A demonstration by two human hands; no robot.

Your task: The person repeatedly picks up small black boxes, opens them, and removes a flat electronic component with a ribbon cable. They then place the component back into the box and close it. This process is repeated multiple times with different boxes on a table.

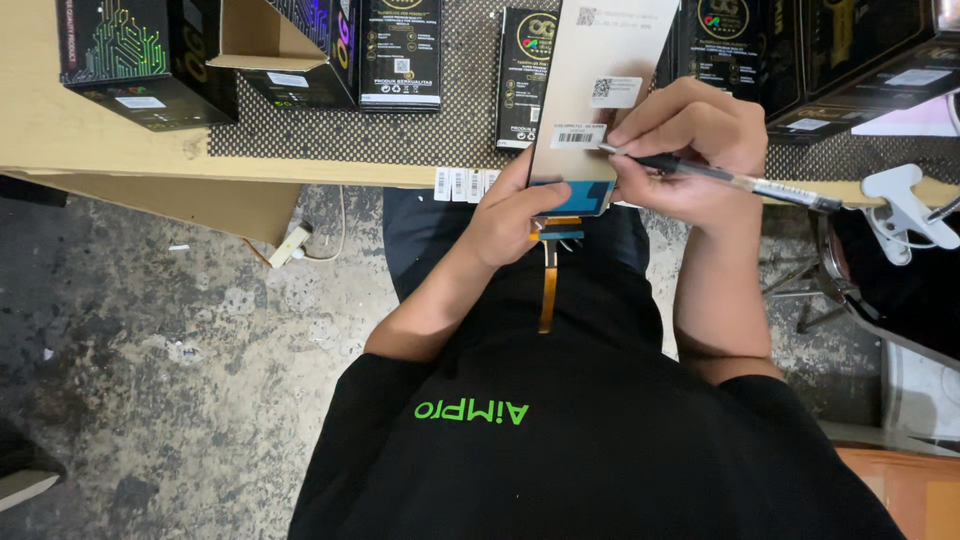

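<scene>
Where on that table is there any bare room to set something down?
The clearest bare patch is the plain wooden strip along the table's near-left edge, beside the dotted mat. A small gap of mat lies between two black boxes. The right side is crowded: the left hand holds a panel, the right hand a pen.

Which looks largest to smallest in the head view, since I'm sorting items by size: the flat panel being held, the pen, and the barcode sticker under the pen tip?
1. Flat panel, held by the left hand.
2. Pen, in the right hand; long but thin.
3. Barcode sticker, clearly smallest.
</scene>
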